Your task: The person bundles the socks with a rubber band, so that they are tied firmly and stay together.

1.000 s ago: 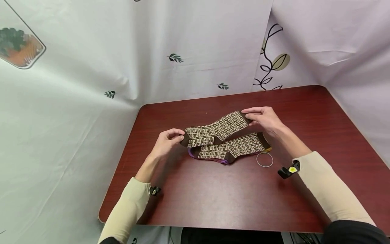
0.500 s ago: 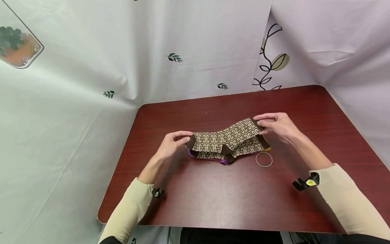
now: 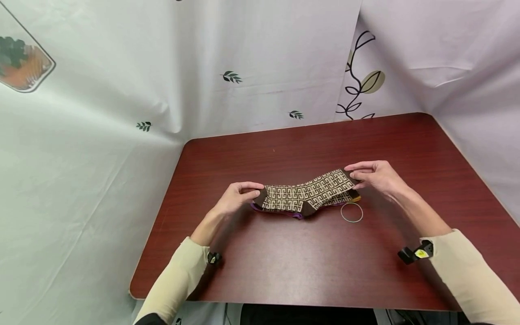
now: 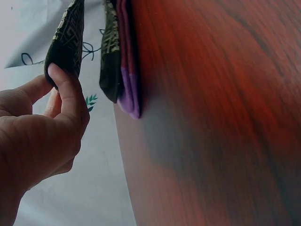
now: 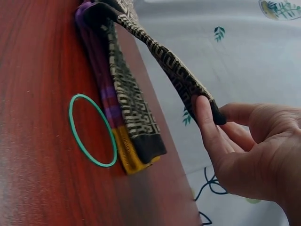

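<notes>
A brown-and-cream patterned sock [image 3: 284,197] is stretched between both hands. My left hand [image 3: 235,198] pinches its dark toe between thumb and fingers. The dark cuff is pinched by my right hand [image 3: 381,179]. Both ends hang above the pile, as the wrist views show; whether the middle touches it I cannot tell. Directly below lies a matching patterned sock [image 5: 134,103], mostly hidden in the head view. Under that one are purple socks [image 4: 129,94] with a yellow cuff [image 5: 129,153], visible along the near edge.
A thin ring-shaped band [image 3: 352,221] lies on the dark red table [image 3: 284,266], close to the cuff end of the pile. White cloth [image 3: 260,58] with leaf prints hangs behind and to the left of the table.
Both hands have carried the held sock rightward and towards the near side, lowering it over the pile. It now covers most of the matching sock. The band has stayed put.
</notes>
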Demonstrator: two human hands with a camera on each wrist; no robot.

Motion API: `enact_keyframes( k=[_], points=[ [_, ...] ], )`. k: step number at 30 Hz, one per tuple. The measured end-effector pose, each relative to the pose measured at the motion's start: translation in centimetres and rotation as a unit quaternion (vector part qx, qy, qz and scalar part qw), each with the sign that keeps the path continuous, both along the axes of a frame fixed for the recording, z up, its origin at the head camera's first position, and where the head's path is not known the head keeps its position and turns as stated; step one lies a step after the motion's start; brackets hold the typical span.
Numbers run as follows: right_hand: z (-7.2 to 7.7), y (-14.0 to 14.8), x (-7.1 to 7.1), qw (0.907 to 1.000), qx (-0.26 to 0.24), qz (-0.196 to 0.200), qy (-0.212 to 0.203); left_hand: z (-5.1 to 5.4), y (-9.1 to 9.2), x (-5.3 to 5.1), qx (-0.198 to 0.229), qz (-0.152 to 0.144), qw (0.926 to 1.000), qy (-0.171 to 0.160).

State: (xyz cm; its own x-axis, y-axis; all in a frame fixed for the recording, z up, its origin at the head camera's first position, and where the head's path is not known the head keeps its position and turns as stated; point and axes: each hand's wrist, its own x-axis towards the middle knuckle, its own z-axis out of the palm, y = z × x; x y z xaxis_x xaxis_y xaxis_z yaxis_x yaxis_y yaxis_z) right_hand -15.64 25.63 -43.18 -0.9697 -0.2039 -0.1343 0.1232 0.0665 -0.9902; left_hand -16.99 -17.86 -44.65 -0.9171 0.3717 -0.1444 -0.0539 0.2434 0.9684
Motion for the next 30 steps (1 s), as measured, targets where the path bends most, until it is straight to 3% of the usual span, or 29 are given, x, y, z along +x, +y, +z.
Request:
enact_keyframes(
  k=[5,12,30],
  points=[
    [-0.8,-0.3,0.0,0.9997,0.022,0.002,0.002,-0.9,0.0,-0.2,-0.043,-0.008,0.9983,0.039],
    [-1.6,-0.7,-0.1,0.9987,0.049,0.008,0.005,-1.8,0.2,-0.3,-0.086,0.007,0.9943,0.063],
    [-2.6,-1.0,0.1,0.9902,0.139,0.007,0.002,-1.8,0.5,0.0,-0.167,0.030,0.9790,0.112]
  ],
)
